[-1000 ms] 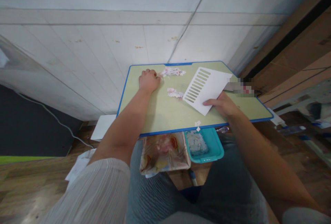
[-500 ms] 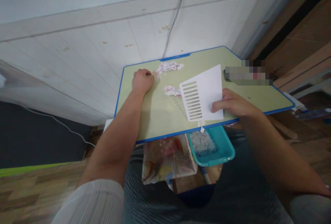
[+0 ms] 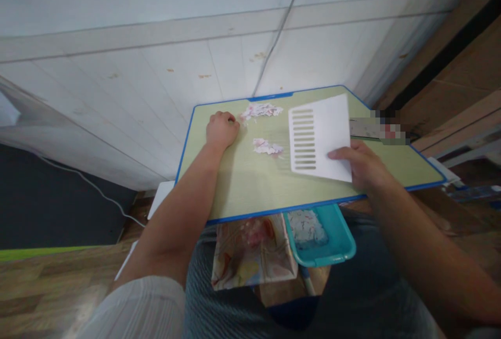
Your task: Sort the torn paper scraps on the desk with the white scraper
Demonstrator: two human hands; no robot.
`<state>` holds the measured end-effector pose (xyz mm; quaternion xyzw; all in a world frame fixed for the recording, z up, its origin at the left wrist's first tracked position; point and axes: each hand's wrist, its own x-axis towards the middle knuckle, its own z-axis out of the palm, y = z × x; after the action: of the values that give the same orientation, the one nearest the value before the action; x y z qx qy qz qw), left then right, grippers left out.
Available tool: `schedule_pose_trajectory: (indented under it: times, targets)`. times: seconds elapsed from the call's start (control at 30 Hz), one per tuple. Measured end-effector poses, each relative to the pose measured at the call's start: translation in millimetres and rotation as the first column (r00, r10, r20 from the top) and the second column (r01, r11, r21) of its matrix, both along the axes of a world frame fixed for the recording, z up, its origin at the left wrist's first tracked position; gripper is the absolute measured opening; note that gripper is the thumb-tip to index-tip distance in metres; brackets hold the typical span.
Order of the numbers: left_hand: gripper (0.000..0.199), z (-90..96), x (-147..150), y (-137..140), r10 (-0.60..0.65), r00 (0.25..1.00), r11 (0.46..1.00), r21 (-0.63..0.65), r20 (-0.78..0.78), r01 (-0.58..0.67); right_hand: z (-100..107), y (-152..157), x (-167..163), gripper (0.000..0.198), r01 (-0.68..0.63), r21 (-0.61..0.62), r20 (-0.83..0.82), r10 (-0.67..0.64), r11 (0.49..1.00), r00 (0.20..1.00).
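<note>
My right hand (image 3: 364,164) grips a white flat scraper (image 3: 331,138) by its right edge, thumb on top. A row of slots runs along the scraper's left side, and it is held tilted above the table. My left hand (image 3: 222,130) rests on the tabletop with its fingers curled in; what they hold, if anything, is hidden. Close to its fingertips, at the back, lies a long pile of pinkish-white paper shreds (image 3: 263,110). A smaller pile of shreds (image 3: 267,147) sits between the hands, left of the scraper.
The pale green table (image 3: 242,193) has a blue rim and stands against a white wall (image 3: 176,78). Below its front edge are a turquoise basin (image 3: 340,240) holding whitish shreds and a patterned open bag (image 3: 254,271). A blurred-out object (image 3: 368,129) lies at the right.
The scraper has moved up and right, away from the front edge and the smaller pile. Paper bits beneath it at the edge are gone from view. My left hand stays by the back pile.
</note>
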<state>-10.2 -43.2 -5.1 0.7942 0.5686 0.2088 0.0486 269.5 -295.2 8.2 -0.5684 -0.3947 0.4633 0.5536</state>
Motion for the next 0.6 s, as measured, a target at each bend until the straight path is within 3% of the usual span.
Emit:
schedule_pose_trajectory:
  times: [0.1, 0.27, 0.43, 0.6]
  targets:
    - [0.024, 2.1, 3.7, -2.9, 0.02, 0.999, 1.0, 0.019, -0.046, -0.019, 17.9, 24.3, -6.8, 0.032, 0.126, 0.198, 0.017, -0.132, 0.972, 0.991]
    - [0.029, 9.0, 8.0, 0.8, -0.008, 0.987, 0.999, 0.039, -0.16, 0.014, 41.9, 75.6, -19.7, 0.034, -0.072, 0.27, 0.281, -0.007, 0.96, 0.96]
    - [0.029, 6.0, 4.4, 7.5, -0.002, 0.993, 0.998, 0.055, -0.122, 0.009, 24.9, 115.9, -27.2, 0.039, -0.129, 0.241, 0.353, 0.037, 0.962, 0.935]
    - [0.026, 1.7, 2.5, 12.8, -0.008, 0.996, 0.998, 0.065, -0.089, 0.014, 5.0, 112.7, -23.4, 0.038, -0.15, 0.178, 0.39, 0.07, 0.973, 0.918]
